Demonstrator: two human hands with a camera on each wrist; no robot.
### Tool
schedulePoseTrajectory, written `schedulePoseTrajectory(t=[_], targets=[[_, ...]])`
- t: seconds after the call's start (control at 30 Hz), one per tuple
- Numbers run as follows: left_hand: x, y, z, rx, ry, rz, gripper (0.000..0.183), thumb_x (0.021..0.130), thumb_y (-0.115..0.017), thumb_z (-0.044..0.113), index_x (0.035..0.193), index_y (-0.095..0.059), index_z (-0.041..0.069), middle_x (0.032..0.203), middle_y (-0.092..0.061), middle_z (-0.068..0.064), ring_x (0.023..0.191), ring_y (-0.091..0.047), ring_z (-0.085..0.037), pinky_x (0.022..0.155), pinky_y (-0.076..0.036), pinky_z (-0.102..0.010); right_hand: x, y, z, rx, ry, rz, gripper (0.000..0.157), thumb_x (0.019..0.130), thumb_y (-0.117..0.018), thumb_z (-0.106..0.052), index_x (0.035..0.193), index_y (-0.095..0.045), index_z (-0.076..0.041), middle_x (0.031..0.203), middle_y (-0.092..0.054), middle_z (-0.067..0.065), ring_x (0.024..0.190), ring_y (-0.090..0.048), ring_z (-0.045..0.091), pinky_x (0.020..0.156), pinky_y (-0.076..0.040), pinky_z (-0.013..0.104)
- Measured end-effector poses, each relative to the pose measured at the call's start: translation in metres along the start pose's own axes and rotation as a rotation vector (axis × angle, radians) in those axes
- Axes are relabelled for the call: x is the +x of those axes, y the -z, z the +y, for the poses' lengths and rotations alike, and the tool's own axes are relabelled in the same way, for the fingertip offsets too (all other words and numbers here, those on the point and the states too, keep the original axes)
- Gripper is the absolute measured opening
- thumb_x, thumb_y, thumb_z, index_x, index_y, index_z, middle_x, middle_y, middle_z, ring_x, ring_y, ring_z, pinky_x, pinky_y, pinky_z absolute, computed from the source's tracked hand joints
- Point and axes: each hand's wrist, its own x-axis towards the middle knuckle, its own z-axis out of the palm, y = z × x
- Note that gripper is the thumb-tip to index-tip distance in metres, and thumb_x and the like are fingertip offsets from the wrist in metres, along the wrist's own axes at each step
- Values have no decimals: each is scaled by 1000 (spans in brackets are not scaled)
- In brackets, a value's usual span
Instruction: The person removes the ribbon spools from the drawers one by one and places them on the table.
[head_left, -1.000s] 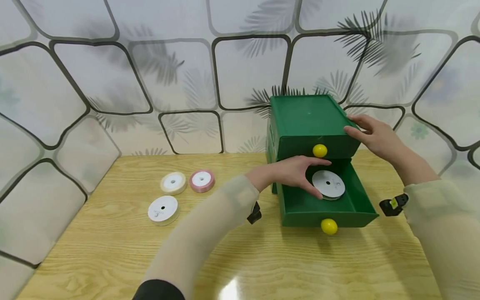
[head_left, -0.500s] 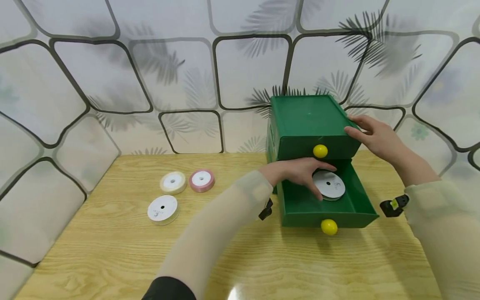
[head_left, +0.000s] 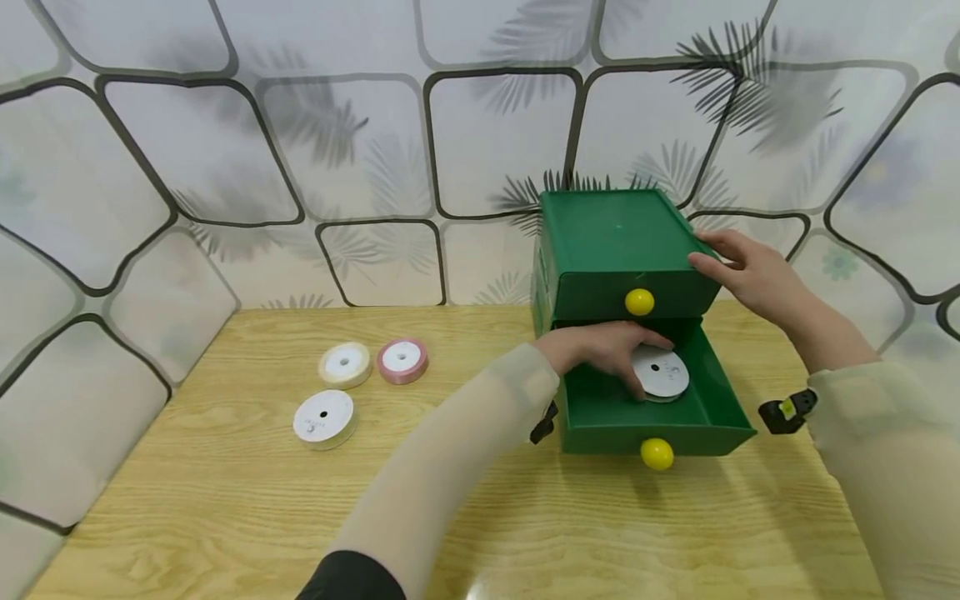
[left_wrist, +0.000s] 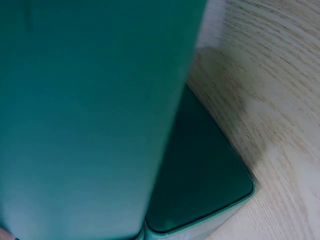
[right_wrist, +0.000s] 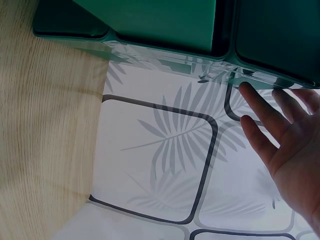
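A green drawer cabinet with yellow knobs stands at the right, its lower drawer pulled out. Inside that drawer lies a white-faced ribbon spool. My left hand reaches in from the left and grips the spool, thumb at its near-left rim and forefinger across its far side; the other fingers are mostly hidden. With fingers fairly straight, my right hand rests on the cabinet's upper right edge. In the right wrist view the right fingers reach to the cabinet's side.
On the wooden table to the left lie three more ribbon spools: a cream one, a pink one and a white one. A patterned wall covering rises behind the table.
My left hand has moved right, deeper into the drawer, and its thumb and forefinger have come in around the ribbon spool. The right hand and the drawer have stayed put.
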Motion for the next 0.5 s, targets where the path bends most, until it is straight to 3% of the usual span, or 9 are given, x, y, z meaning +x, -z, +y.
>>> schedulePoseTrajectory(t=[0.5], targets=[[-10, 4, 4, 19, 14, -24, 76, 81, -82, 26, 147, -45, 15, 144, -47, 3, 115, -44, -3, 95, -30, -10, 0, -1, -2, 2, -2, 3, 71, 101, -44, -48, 153, -26, -3, 149, -28, 30, 128, -33, 56, 97, -32, 68]])
